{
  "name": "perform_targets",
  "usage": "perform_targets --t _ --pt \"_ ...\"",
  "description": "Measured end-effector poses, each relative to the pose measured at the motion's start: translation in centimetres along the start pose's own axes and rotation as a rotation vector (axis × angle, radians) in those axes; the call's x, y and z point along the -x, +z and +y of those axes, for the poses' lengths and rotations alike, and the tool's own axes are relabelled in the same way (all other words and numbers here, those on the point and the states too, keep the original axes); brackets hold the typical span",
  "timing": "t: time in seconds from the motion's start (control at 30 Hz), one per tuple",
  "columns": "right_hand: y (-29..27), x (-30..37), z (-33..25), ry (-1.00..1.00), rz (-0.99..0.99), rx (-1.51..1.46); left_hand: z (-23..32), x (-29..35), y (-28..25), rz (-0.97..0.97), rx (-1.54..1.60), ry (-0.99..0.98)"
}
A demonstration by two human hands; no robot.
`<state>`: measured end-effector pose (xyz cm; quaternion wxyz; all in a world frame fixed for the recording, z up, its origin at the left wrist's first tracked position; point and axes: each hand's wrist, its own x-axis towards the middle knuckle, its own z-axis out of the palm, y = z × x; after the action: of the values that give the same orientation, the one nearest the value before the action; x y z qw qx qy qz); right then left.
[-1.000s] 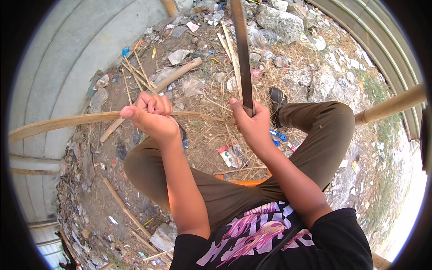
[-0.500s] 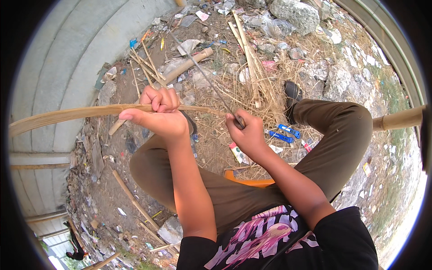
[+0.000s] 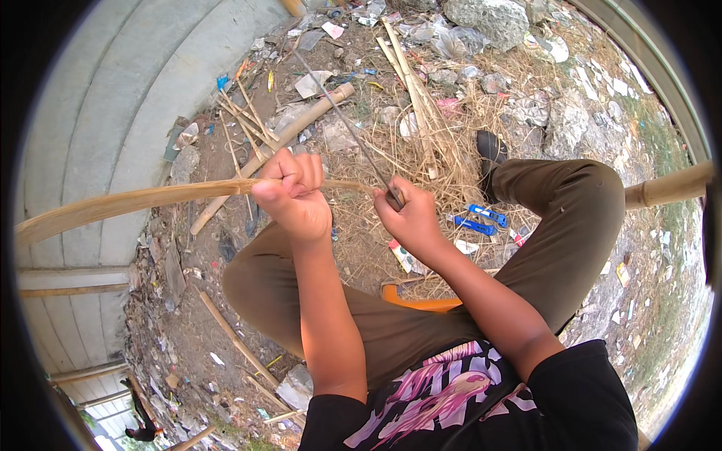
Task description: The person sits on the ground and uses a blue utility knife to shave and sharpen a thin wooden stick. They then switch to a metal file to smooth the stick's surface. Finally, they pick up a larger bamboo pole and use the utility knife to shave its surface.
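Observation:
A long pale bamboo strip [image 3: 143,199] runs in from the left, curving a little, and passes through my left hand [image 3: 298,194]. That hand is closed round it, thumb bent against the strip. The strip's thin far end reaches toward my right hand [image 3: 412,222]. My right fingers are wrapped round the handle of a long-bladed knife [image 3: 342,116]. Its dark, narrow blade points away to the upper left, seen nearly edge-on, and crosses the strip close to the handle. Whether the blade touches the strip I cannot tell.
Bamboo shavings [image 3: 451,161] and split strips [image 3: 410,90] lie ahead, near a bamboo pole [image 3: 308,116]. Two blue plastic tools [image 3: 481,219] rest between my legs. An orange seat [image 3: 417,302] shows under me. Litter and rocks [image 3: 489,21] cover the ground; a grey wall [image 3: 143,90] stands left.
My left hand has moved slightly right along the strip, closer to my right hand, and its thumb has gone from stretched to bent. The right hand has barely moved.

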<state>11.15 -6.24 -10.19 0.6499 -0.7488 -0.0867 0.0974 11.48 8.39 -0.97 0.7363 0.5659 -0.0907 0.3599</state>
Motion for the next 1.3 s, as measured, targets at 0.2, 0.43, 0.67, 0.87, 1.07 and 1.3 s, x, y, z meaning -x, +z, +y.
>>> perform_targets --t 0.2,0.43,0.67,0.87,1.07,1.3 --pt "1.9 2.0 9.0 0.385 -0.025 -0.069 0.4 -1.0 1.2 0.17 -0.192 -0.06" --pt "0.9 -0.5 5.2 0.278 -0.02 -0.008 0.8 -0.9 -0.9 0.236 -0.165 -0.135" --pt "2.8 1.7 9.0 0.29 -0.004 -0.086 0.1 -1.6 0.5 0.263 -0.204 -0.171" --pt "2.5 0.7 7.0 0.281 -0.244 0.186 0.5 -1.5 -1.1 0.277 -0.141 -0.213" --pt "1.8 1.6 0.9 0.077 0.218 -0.392 0.5 -0.4 -1.1 0.289 -0.117 -0.169" --pt "5.0 2.1 7.8 0.385 -0.175 -0.098 0.2 -0.4 0.9 0.542 -0.27 -0.089"
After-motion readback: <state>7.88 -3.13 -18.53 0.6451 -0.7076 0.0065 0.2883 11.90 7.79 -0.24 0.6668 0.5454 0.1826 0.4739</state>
